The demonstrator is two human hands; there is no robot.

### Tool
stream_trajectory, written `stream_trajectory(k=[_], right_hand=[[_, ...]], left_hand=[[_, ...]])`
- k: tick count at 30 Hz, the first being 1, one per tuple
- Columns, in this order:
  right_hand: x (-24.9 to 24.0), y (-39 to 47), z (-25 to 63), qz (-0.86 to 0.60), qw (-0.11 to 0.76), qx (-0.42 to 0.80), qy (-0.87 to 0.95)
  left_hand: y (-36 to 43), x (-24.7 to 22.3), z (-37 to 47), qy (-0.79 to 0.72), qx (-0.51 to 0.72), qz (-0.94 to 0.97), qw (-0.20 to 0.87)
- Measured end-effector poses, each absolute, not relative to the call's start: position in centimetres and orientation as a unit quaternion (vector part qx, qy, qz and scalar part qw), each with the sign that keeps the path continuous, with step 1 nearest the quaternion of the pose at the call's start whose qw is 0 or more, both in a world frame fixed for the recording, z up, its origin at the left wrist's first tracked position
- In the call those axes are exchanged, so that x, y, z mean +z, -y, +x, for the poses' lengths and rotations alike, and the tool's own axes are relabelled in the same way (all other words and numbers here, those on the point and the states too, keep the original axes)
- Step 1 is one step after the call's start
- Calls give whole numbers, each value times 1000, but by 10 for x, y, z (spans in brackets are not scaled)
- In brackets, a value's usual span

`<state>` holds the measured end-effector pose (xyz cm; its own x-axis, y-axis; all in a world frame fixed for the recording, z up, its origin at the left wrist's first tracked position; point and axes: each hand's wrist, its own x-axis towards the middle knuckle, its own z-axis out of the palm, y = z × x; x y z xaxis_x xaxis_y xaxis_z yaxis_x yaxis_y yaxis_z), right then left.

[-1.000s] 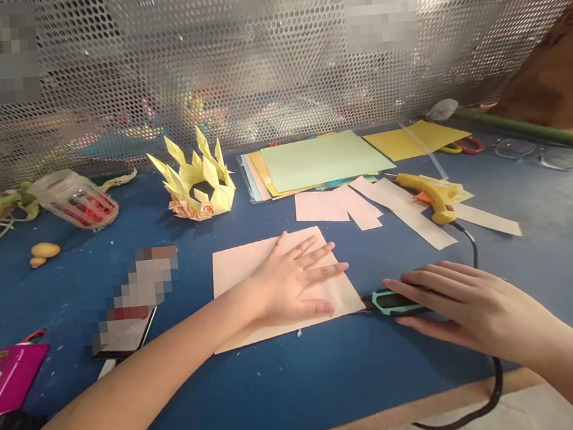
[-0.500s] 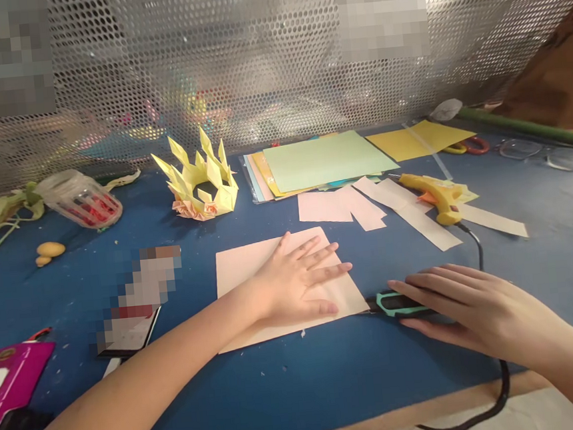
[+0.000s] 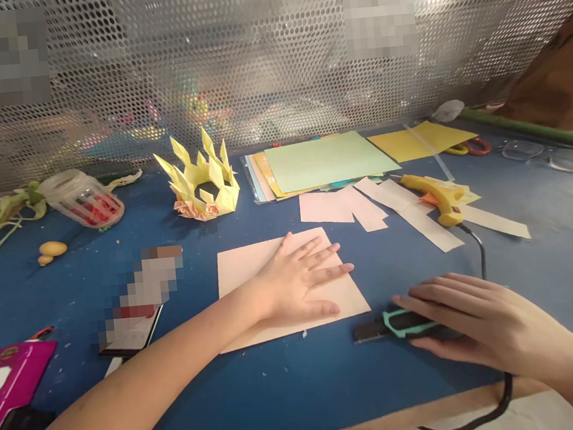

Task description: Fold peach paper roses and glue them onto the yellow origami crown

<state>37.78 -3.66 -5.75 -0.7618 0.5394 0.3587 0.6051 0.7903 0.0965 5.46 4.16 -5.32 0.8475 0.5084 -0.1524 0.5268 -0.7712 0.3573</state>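
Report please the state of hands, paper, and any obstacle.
Left hand flat on pink paper, fingers spread. Right hand holding teal-and-black tool, off the paper. Black cable passes under right hand, possible snag.

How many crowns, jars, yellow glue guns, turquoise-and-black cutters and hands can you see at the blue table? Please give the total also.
Crown: 1
Jar: 1
Yellow glue gun: 1
Turquoise-and-black cutter: 1
Hands, left hand and right hand: 2
Total: 6
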Motion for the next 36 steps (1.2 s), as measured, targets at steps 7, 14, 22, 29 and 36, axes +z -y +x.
stream_trajectory(k=[7, 14, 22, 29, 36], right_hand=[[-56, 51, 388, -340, 181, -85, 919], [-47, 48, 390, -348, 193, -172, 901], [-53, 56, 397, -641, 221, 4, 735], [-61, 62, 424, -654, 251, 402, 590], [-61, 70, 422, -581, 292, 614, 447]], left_hand=[[-40, -48, 56, -282, -38, 938, 196], [-35, -54, 57, -193, 10, 972, 136], [-40, -67, 53, -145, 87, 980, 100], [-39, -73, 52, -145, 92, 981, 88], [-40, -71, 54, -104, 127, 984, 64]])
